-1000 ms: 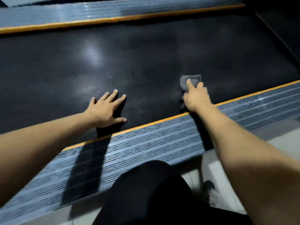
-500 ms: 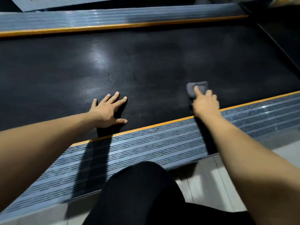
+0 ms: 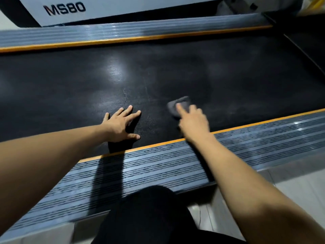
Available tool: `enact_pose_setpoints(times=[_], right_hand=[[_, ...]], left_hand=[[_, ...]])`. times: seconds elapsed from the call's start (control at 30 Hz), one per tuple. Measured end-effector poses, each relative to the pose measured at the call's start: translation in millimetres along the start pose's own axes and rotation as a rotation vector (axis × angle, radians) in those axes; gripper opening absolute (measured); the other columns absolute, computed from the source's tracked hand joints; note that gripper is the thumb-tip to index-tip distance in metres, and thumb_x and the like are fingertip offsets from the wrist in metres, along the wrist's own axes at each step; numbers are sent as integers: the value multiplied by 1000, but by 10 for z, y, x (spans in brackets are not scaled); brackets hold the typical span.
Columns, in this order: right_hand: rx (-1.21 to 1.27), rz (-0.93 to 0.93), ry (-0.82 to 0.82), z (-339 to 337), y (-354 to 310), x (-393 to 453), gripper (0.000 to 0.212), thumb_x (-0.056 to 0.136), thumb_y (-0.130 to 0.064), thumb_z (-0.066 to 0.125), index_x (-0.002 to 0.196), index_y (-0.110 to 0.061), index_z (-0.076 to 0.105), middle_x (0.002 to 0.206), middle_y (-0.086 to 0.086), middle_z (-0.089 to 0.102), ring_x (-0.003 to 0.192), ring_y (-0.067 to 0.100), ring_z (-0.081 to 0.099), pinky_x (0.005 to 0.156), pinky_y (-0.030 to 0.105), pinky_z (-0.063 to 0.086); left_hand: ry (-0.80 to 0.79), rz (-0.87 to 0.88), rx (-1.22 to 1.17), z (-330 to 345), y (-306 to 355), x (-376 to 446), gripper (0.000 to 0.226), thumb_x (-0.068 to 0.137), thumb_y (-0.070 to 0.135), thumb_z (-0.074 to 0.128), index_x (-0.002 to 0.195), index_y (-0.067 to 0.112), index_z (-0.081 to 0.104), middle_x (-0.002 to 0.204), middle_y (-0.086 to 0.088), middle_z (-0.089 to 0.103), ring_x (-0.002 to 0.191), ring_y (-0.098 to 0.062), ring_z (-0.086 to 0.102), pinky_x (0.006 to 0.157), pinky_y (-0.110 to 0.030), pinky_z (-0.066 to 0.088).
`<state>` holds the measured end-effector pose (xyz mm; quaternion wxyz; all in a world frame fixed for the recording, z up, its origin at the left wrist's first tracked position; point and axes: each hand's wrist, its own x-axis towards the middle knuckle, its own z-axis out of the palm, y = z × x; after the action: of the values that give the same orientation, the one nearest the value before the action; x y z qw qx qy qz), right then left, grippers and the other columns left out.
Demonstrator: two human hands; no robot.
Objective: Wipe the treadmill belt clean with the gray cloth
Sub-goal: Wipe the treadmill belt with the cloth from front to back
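Observation:
The black treadmill belt [image 3: 175,67] spans the view, dull with faint smears and a light glare near its middle. A small folded gray cloth [image 3: 177,104] lies on the belt near its front edge. My right hand [image 3: 192,120] presses down on the cloth, fingers over it, slightly blurred. My left hand [image 3: 121,125] rests flat on the belt to the left of the cloth, fingers spread, holding nothing.
Ribbed gray side rails with orange trim run along the near edge [image 3: 175,166] and the far edge [image 3: 123,32] of the belt. A white housing marked MS80 [image 3: 65,8] stands beyond. My dark-clad knee [image 3: 149,213] is below, with pale floor tiles [image 3: 299,187] at right.
My right hand has slid the cloth leftward along the belt, closer to my left hand. The view has tilted up, so the white housing now shows. My left hand stays planted.

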<state>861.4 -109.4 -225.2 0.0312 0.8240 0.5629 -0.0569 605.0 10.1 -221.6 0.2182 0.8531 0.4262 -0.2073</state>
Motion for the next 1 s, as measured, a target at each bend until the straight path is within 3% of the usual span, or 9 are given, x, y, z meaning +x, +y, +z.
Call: enact_pose_setpoints(times=[0.1, 0.2, 0.27, 0.37, 0.47, 0.53, 0.63, 0.77, 1.0], right_hand=[[31, 282, -22, -71, 542, 186, 65, 95, -30, 52, 154, -28, 25, 143, 21, 36, 124, 42, 43, 101, 46, 41], [126, 357, -39, -60, 497, 243, 64, 96, -28, 49, 154, -24, 25, 148, 24, 29, 127, 43, 38, 104, 48, 37], [101, 289, 71, -16, 229, 223, 63, 94, -26, 51, 153, -21, 29, 141, 24, 36, 120, 43, 43, 99, 48, 41], [48, 11, 85, 31, -332, 220, 64, 90, -29, 57, 150, -19, 37, 125, 23, 47, 104, 42, 50, 84, 46, 46], [-20, -187, 136, 91, -792, 247, 64, 85, -31, 65, 145, -18, 47, 110, 20, 55, 91, 39, 53, 74, 45, 47], [-23, -165, 151, 116, -894, 363, 63, 87, -32, 63, 147, -20, 45, 109, 18, 54, 91, 37, 52, 75, 45, 45], [-19, -135, 204, 120, -957, 636, 60, 91, -33, 59, 148, -21, 43, 109, 18, 53, 92, 37, 50, 77, 46, 44], [55, -101, 210, 90, -1161, 1211, 58, 97, -34, 50, 152, -24, 34, 121, 17, 47, 103, 36, 46, 88, 48, 40], [46, -52, 207, 17, -1338, 2236, 59, 100, -37, 41, 155, -24, 22, 138, 19, 36, 117, 36, 39, 100, 49, 34]], left_hand=[[11, -2, 18, 2, 12, 13, 103, 80, 75, 62, 158, 50, -2, 170, 9, -14, 158, -23, -7, 121, -67, 6], [4, 7, 16, -8, 18, -7, 103, 81, 74, 62, 158, 48, -2, 170, 9, -14, 158, -23, -7, 121, -68, 6], [12, 17, 16, -3, 21, -13, 103, 81, 74, 61, 158, 47, -2, 170, 8, -13, 158, -24, -6, 121, -68, 7], [61, 48, 45, -24, 11, -61, 100, 83, 76, 57, 160, 44, 2, 171, 6, -8, 158, -25, -1, 122, -63, 11], [236, 100, 92, 5, -94, -81, 78, 89, 72, 44, 157, 40, 21, 170, 2, 13, 153, -25, 20, 117, -52, 25], [358, 111, 91, -4, -242, -49, 69, 90, 67, 30, 149, 34, 36, 163, 0, 30, 144, -25, 36, 111, -46, 30], [468, 100, 71, -19, -538, 110, 68, 91, 58, 24, 148, 28, 44, 158, -5, 40, 140, -28, 42, 112, -46, 31], [548, 24, 72, -139, -954, 535, 65, 96, 52, 25, 155, 26, 37, 162, -9, 36, 148, -32, 35, 120, -50, 24], [590, -91, 8, -675, -1440, 1382, 74, 91, 61, 17, 159, 33, 25, 169, -6, 22, 156, -29, 18, 127, -49, 10]])
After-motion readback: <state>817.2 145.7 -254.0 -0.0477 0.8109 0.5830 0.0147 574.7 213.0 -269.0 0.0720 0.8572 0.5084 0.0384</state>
